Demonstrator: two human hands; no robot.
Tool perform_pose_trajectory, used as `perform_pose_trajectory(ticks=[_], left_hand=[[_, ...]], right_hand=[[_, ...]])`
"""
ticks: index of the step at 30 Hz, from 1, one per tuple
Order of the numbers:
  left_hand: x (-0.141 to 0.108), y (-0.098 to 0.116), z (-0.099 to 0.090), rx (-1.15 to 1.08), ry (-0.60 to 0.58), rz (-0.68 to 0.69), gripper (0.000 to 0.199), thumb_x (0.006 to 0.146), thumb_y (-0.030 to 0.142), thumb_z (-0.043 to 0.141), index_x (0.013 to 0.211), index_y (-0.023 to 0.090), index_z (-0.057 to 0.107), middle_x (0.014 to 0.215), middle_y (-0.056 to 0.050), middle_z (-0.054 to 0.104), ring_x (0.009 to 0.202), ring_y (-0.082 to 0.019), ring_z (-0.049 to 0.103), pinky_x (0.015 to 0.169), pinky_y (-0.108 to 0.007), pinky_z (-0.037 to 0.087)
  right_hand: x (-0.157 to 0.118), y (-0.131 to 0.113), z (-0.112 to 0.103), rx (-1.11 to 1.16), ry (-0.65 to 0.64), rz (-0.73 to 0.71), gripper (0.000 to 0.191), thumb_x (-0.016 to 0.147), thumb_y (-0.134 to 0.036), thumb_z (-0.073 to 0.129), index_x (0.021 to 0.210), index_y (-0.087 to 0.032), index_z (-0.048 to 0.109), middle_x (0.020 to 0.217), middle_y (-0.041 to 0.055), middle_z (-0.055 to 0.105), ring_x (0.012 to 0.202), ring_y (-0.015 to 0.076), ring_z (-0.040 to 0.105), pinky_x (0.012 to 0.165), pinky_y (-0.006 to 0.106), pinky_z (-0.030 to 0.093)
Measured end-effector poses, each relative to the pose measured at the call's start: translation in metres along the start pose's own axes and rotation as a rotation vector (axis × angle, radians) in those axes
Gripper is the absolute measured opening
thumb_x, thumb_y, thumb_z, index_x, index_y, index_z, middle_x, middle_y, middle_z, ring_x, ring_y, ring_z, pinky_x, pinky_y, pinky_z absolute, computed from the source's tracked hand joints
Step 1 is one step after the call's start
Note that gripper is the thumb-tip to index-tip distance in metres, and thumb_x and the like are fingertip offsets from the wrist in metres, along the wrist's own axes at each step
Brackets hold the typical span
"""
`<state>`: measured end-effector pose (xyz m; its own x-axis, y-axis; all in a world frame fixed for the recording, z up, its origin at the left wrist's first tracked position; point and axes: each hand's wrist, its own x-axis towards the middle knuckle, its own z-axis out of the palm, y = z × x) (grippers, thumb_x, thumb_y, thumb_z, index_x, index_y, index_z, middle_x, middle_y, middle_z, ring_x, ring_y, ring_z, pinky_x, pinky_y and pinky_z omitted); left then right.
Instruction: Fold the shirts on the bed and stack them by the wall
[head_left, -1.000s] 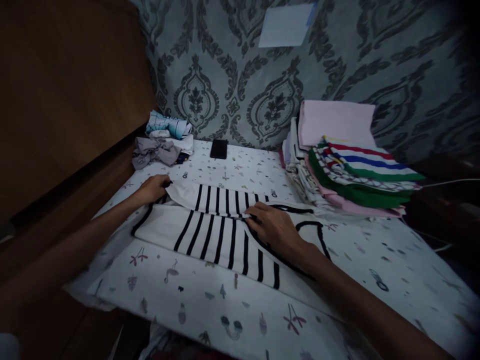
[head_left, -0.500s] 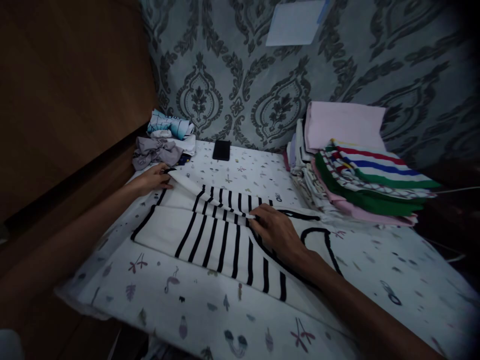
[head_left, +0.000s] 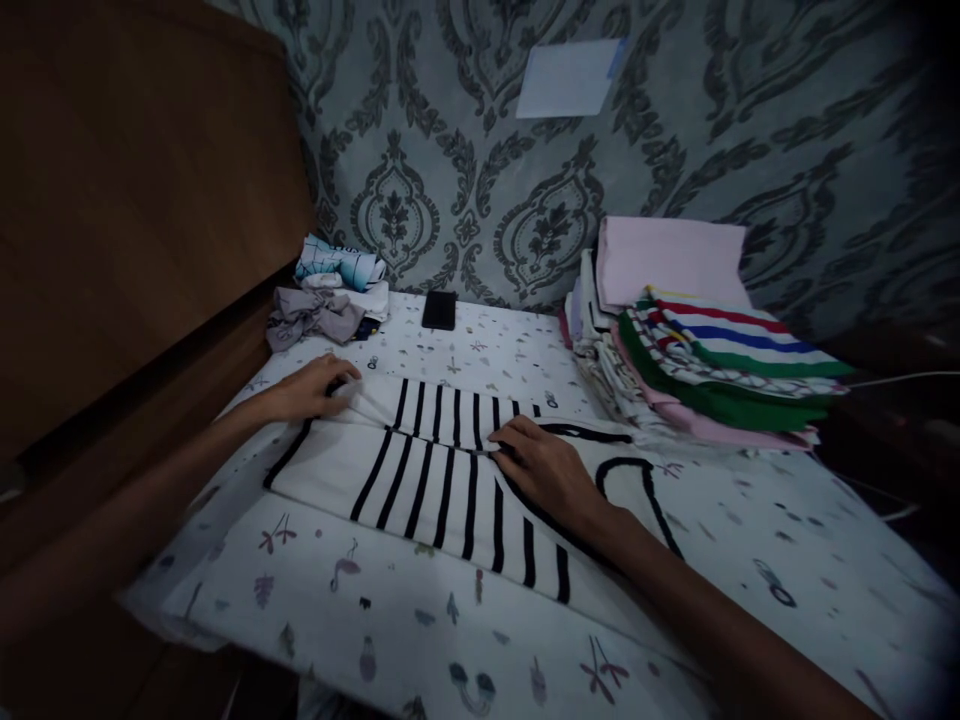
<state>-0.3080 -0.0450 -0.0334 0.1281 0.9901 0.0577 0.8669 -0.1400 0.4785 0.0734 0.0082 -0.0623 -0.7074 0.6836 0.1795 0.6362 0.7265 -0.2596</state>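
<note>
A white knit garment with black stripes and black edging [head_left: 420, 490] lies spread on the patterned sheet [head_left: 315, 610]. Its two front edges meet along the middle. My left hand [head_left: 313, 388] pinches the hem corner at the garment's far left end, fingers closed on the cloth. Around the middle of the front opening, my right hand [head_left: 544, 465] is closed on the black-trimmed edge. Beyond the right hand, a black-edged sleeve or neck part shows; my right forearm hides some of the cloth there.
Behind the garment lies a black phone-like object [head_left: 439, 310]. Crumpled clothes [head_left: 315, 315] sit at the back left beside a wooden panel [head_left: 150, 170]. A stack of folded clothes [head_left: 720, 370] stands at the back right. Patterned wallpaper [head_left: 465, 190] bounds the rear, with a white sheet [head_left: 568, 78] on it.
My left hand has brought the far front flap down and flatter, so the lifted fold between the hands has mostly gone. My right hand stays at about the same place on the edge.
</note>
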Motion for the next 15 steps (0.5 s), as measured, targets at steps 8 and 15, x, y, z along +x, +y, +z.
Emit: perform_pose_trajectory(ticks=[8, 15], left_hand=[[0.069, -0.002, -0.028, -0.024, 0.088, -0.066, 0.014, 0.069, 0.027, 0.065, 0.08, 0.02, 0.06, 0.081, -0.002, 0.057, 0.08, -0.022, 0.057, 0.071, -0.031, 0.049], [0.11, -0.02, -0.016, -0.702, 0.196, -0.391, 0.027, 0.055, 0.011, 0.075, 0.072, 0.018, 0.055, 0.068, 0.003, 0.046, 0.065, -0.014, 0.049, 0.05, -0.028, 0.056]], right_hand=[[0.05, 0.022, -0.013, 0.124, 0.191, 0.112, 0.023, 0.088, -0.029, 0.053, 0.101, -0.019, 0.07, 0.084, 0.0057, 0.071, 0.071, 0.0203, 0.065, 0.067, 0.03, 0.048], [0.096, 0.035, -0.018, 0.358, 0.181, 0.373, 0.011, 0.082, -0.024, 0.055, 0.085, -0.019, 0.064, 0.077, -0.0005, 0.07, 0.046, 0.0118, 0.059, 0.064, 0.028, 0.048]])
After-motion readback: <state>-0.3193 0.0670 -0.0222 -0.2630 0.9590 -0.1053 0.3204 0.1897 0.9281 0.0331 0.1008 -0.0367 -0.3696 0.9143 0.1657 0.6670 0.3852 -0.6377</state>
